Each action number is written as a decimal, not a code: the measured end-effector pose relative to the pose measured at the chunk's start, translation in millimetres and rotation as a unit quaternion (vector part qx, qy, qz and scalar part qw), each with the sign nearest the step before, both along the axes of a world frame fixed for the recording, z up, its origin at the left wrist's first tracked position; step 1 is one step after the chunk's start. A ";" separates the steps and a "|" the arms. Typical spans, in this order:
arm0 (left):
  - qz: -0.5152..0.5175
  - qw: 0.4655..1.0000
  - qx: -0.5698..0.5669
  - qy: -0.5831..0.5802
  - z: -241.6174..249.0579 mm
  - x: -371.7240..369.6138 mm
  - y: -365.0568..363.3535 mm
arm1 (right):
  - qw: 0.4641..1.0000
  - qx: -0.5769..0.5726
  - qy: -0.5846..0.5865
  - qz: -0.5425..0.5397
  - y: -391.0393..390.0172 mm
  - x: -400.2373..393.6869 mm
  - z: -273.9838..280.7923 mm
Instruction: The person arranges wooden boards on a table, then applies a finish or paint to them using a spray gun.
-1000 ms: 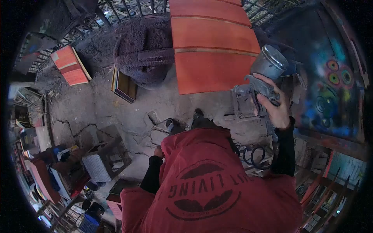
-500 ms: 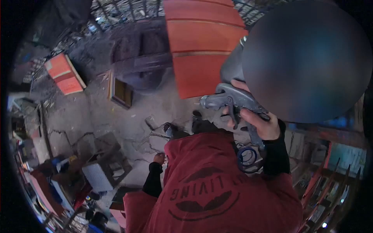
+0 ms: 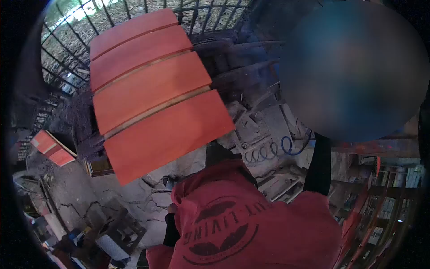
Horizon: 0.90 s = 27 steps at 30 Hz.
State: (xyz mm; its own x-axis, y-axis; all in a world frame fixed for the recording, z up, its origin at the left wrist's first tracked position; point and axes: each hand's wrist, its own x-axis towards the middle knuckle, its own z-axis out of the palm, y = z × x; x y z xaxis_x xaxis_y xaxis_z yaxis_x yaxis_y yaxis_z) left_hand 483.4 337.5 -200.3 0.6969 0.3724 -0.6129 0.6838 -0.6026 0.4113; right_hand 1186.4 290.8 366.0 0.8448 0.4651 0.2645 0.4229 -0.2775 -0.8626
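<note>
The blurred round patch at the upper right covers my right hand; only the black sleeve shows below it, and whatever that hand holds is hidden. A small part of my left hand shows low beside my red shirt, its fingers too hidden to read. In front of me lies a row of orange-red boards with narrow gaps between them. A blue coiled hose stretches across the floor near my right sleeve.
Dark metal bars run behind the boards. An orange-red box-like piece lies at the left. Below it are a grey block and clutter. Slatted racks stand at the lower right. The floor is cracked.
The view has turned right, so the boards appear further left and more fully. My right hand and the grey spray gun it held have passed out of sight. The hose looks more stretched.
</note>
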 end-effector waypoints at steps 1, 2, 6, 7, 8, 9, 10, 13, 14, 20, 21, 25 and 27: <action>-0.004 1.000 -0.002 -0.003 3.3 12.5 1.7 | 1.000 0.003 0.004 -0.008 -15.3 30.1 -13.2; -0.004 1.000 -0.002 -0.009 6.9 31.1 6.6 | 0.999 0.001 -0.027 -0.028 -26.0 61.0 -27.6; 0.019 1.000 -0.016 -0.016 43.3 68.2 -10.5 | 0.996 0.030 -0.009 -0.082 -46.0 144.7 -73.9; 0.023 0.999 -0.020 -0.015 51.6 67.5 -16.3 | 0.995 0.056 -0.026 -0.083 -48.2 157.9 -85.2; 0.028 0.999 -0.023 -0.013 61.8 69.0 -19.1 | 0.995 0.057 -0.018 -0.082 -50.2 170.5 -97.0; 0.031 0.999 -0.026 -0.012 72.0 68.4 -21.6 | 0.994 0.049 -0.012 -0.092 -53.6 180.0 -108.4; 0.034 0.999 -0.029 -0.011 82.3 68.9 -23.7 | 0.994 0.041 -0.007 -0.101 -56.3 187.7 -117.4; 0.057 0.998 -0.031 -0.020 103.1 82.4 -31.2 | 0.989 -0.051 -0.080 -0.112 -59.5 197.4 -133.0; 0.071 0.997 -0.029 -0.021 110.9 86.7 -35.5 | 0.990 -0.052 -0.055 -0.119 -59.4 196.3 -137.3; 0.185 0.983 0.010 -0.018 156.3 162.7 -20.6 | 0.989 -0.086 -0.032 -0.116 -57.5 195.9 -157.4; 0.194 0.981 0.014 -0.024 160.8 179.8 -7.6 | 0.990 -0.080 -0.029 -0.109 -55.6 192.7 -160.3; 0.231 0.971 0.030 -0.061 189.6 188.1 3.5 | 0.986 -0.090 -0.018 -0.138 -60.9 195.7 -168.3; 0.224 0.967 -0.063 -0.100 228.5 209.8 28.5 | 0.981 -0.118 -0.038 -0.146 -65.3 199.4 -173.5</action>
